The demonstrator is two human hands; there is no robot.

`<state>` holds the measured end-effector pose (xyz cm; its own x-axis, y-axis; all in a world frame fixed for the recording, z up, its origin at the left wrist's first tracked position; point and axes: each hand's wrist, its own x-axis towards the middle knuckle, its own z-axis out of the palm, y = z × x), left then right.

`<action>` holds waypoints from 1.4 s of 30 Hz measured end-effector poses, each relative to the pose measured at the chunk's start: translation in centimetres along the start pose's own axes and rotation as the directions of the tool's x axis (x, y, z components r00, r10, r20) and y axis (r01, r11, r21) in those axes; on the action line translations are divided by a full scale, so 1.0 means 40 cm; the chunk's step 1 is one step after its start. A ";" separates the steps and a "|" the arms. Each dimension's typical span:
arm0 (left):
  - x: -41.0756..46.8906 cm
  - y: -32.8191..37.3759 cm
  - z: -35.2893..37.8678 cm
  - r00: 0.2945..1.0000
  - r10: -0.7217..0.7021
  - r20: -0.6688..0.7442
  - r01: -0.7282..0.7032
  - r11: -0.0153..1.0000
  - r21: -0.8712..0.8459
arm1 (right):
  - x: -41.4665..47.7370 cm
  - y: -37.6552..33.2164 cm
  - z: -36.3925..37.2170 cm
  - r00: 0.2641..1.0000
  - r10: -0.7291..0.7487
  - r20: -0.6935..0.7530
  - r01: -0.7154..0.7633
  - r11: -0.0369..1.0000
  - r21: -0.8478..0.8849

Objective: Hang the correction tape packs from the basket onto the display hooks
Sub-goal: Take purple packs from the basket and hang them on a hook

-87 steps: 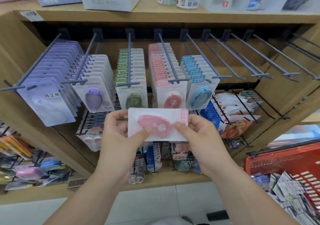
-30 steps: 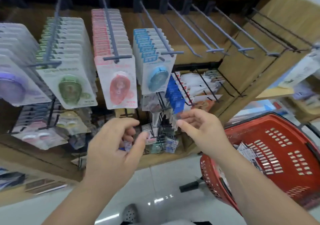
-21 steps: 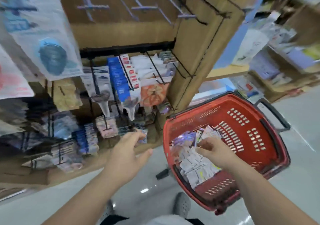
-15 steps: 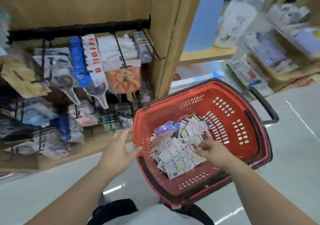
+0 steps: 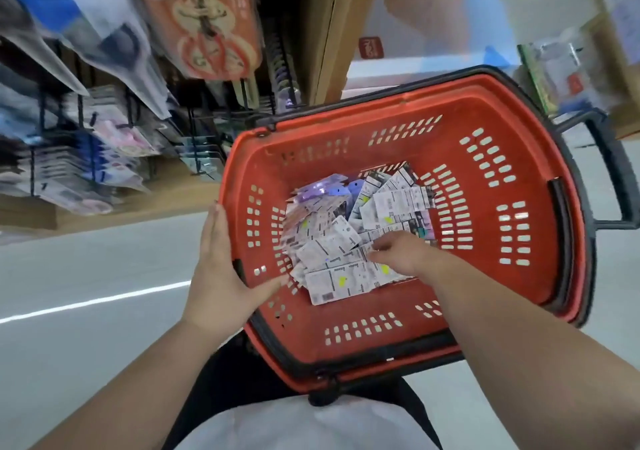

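A red basket (image 5: pixel 491 276) with black trim stands on the floor below me. Several correction tape packs (image 5: pixel 332 245) lie in a loose pile on its bottom, mostly with their white printed backs up; some purple ones are at the far side. My left hand (image 5: pixel 218 276) rests over the basket's left rim, fingers outside and thumb inside against the wall. My right hand (image 5: pixel 401 252) is down in the basket with curled fingertips on the pile; whether they pinch a pack is hidden. The correction tape hooks are out of view.
Lower hooks with blurred bagged goods (image 5: pixel 104 151) hang at the upper left beside a wooden shelf post (image 5: pixel 329 33). The basket's black handle (image 5: pixel 613 172) sticks out to the right. Grey floor (image 5: pixel 86 276) lies to the left, and more shelves stand at the far right.
My view swung from the hooks down to the basket. The pink pack left my hands. My left hand took the basket's rim and my right hand went into the pile.
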<state>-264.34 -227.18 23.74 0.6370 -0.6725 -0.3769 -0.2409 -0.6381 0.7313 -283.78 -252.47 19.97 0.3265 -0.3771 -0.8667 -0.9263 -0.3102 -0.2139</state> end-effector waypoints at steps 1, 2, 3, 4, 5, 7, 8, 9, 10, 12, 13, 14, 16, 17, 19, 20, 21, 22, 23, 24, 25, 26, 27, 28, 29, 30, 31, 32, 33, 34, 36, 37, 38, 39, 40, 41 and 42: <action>0.002 -0.005 -0.001 1.000 0.001 0.005 -0.001 1.000 -0.024 | 0.016 -0.005 0.010 1.000 0.015 0.023 -0.014 0.999 -0.030; 0.002 -0.011 -0.001 1.000 -0.005 0.009 0.005 0.999 -0.044 | 0.032 -0.007 0.023 0.999 0.029 0.043 -0.026 0.998 -0.064; 0.003 -0.014 0.000 1.000 -0.007 0.013 0.007 0.998 -0.059 | 0.045 -0.007 0.035 0.997 0.043 0.061 -0.037 0.995 -0.093; 0.003 -0.017 0.002 1.000 -0.005 0.014 0.006 0.998 -0.063 | 0.060 -0.006 0.048 0.995 0.055 0.079 -0.045 0.992 -0.117; 0.003 -0.018 0.002 1.000 -0.001 0.013 0.001 0.998 -0.061 | 0.073 -0.004 0.061 0.992 0.070 0.100 -0.056 0.989 -0.138; 0.005 -0.024 0.005 1.000 0.010 0.003 -0.010 0.999 -0.048 | 0.098 -0.002 0.087 0.985 0.097 0.140 -0.070 0.979 -0.190; 0.005 -0.028 0.006 1.000 0.010 0.000 -0.010 0.999 -0.038 | 0.111 0.000 0.100 0.983 0.105 0.154 -0.071 0.976 -0.208; 0.006 -0.032 0.008 1.000 0.010 0.000 -0.010 1.000 -0.024 | 0.122 0.002 0.112 0.980 0.113 0.165 -0.076 0.974 -0.215; 0.007 -0.037 0.010 1.000 0.012 0.000 -0.012 1.000 -0.007 | 0.133 0.004 0.122 0.978 0.119 0.173 -0.080 0.972 -0.221; 0.007 -0.038 0.011 1.000 0.008 -0.009 -0.008 1.000 0.018 | 0.144 0.004 0.135 0.978 0.129 0.161 -0.087 0.965 -0.247; 0.008 -0.038 0.010 1.000 0.001 -0.013 -0.001 1.000 0.023 | 0.148 0.003 0.136 0.982 0.125 0.140 -0.083 0.959 -0.271; 0.008 -0.036 0.010 1.000 -0.008 -0.013 0.008 1.000 0.028 | 0.152 0.000 0.135 0.986 0.109 0.123 -0.068 0.951 -0.300; 0.007 -0.031 0.009 1.000 -0.017 -0.024 0.019 0.998 0.052 | 0.154 -0.012 0.120 0.993 0.045 0.114 -0.006 0.947 -0.323; 0.005 -0.027 0.009 0.999 -0.020 -0.032 0.022 0.997 0.067 | 0.150 -0.022 0.107 0.992 -0.001 0.123 0.040 0.948 -0.315; 0.001 -0.017 0.014 0.999 -0.030 -0.039 0.033 0.995 0.097 | 0.134 -0.033 0.072 0.986 -0.076 0.147 0.103 0.977 -0.188; 0.001 -0.011 0.016 0.998 -0.039 -0.041 0.044 0.992 0.115 | 0.126 -0.035 0.051 0.984 -0.105 0.144 0.118 0.989 -0.090; 0.000 -0.004 0.015 0.998 -0.053 -0.045 0.059 0.988 0.140 | 0.114 -0.035 0.029 0.983 -0.126 0.132 0.127 0.992 -0.002; -0.002 0.002 0.015 0.996 -0.063 -0.062 0.073 0.980 0.186 | 0.102 -0.034 0.007 0.983 -0.141 0.117 0.133 0.989 0.070; -0.006 0.009 0.016 0.993 -0.051 -0.102 0.076 0.963 0.259 | 0.089 -0.034 -0.016 0.982 -0.156 0.103 0.143 0.982 0.125; -0.011 0.019 0.018 0.987 -0.004 -0.158 0.059 0.937 0.345 | 0.075 -0.033 -0.038 0.981 -0.170 0.090 0.153 0.974 0.170; -0.018 0.031 0.021 0.974 0.080 -0.212 0.018 0.904 0.428 | 0.059 -0.037 -0.060 0.980 -0.182 0.077 0.163 0.964 0.210; -0.025 0.044 0.030 0.953 0.175 -0.246 -0.035 0.873 0.486 | 0.044 -0.040 -0.076 0.979 -0.195 0.063 0.173 0.952 0.252; -0.031 0.066 0.049 0.934 0.251 -0.256 -0.089 0.854 0.513 | 0.027 -0.045 -0.096 0.976 -0.210 0.052 0.186 0.938 0.291; -0.036 0.083 0.073 0.924 0.301 -0.235 -0.146 0.846 0.512 | 0.011 -0.056 -0.105 0.974 -0.224 0.047 0.196 0.923 0.332; -0.040 0.104 0.100 0.929 0.323 -0.182 -0.197 0.845 0.497 | -0.008 -0.072 -0.113 0.970 -0.240 0.048 0.206 0.907 0.368; -0.039 0.128 0.133 0.946 0.311 -0.093 -0.230 0.844 0.485 | -0.020 -0.085 -0.117 0.963 -0.263 0.055 0.220 0.890 0.400; -0.033 0.147 0.166 0.963 0.270 0.008 -0.240 0.839 0.489 | -0.033 -0.099 -0.118 0.957 -0.280 0.069 0.226 0.876 0.426; -0.025 0.159 0.197 0.971 0.221 0.091 -0.237 0.832 0.502 | -0.040 -0.110 -0.116 0.952 -0.294 0.089 0.223 0.862 0.455; -0.012 0.161 0.223 0.975 0.174 0.140 -0.221 0.834 0.506 | -0.045 -0.120 -0.113 0.946 -0.303 0.114 0.212 0.846 0.489; 0.003 0.157 0.240 0.979 0.138 0.153 -0.197 0.848 0.493 | -0.044 -0.126 -0.109 0.938 -0.317 0.143 0.199 0.827 0.526; 0.029 0.146 0.250 0.992 0.062 0.112 -0.103 0.905 0.412 | -0.035 -0.132 -0.105 0.922 -0.333 0.195 0.159 0.788 0.595; 0.039 0.146 0.244 0.996 -0.009 0.088 -0.022 0.939 0.343 | -0.023 -0.131 -0.107 0.926 -0.319 0.204 0.129 0.772 0.622; 0.045 0.149 0.234 0.993 -0.104 0.053 0.087 0.961 0.262 | 0.001 -0.125 -0.106 0.940 -0.284 0.187 0.101 0.760 0.642; 0.049 0.150 0.223 0.977 -0.210 0.020 0.204 0.964 0.170 | 0.029 -0.120 -0.107 0.962 -0.233 0.142 0.087 0.754 0.651; 0.047 0.149 0.212 0.953 -0.303 -0.019 0.304 0.951 0.056 | 0.065 -0.112 -0.103 0.980 -0.190 0.063 0.109 0.770 0.628; 0.044 0.144 0.201 0.926 -0.373 -0.064 0.368 0.927 -0.076 | 0.103 -0.102 -0.099 0.986 -0.165 -0.026 0.150 0.807 0.572; 0.037 0.145 0.187 0.903 -0.417 -0.103 0.389 0.896 -0.212 | 0.142 -0.093 -0.095 0.979 -0.172 -0.106 0.201 0.853 0.481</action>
<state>-270.28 -234.70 23.17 0.7513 -0.3027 -0.5864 0.1870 -0.7545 0.6291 -277.77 -256.78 17.54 0.4986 -0.4084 -0.7646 -0.8152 0.0789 -0.5738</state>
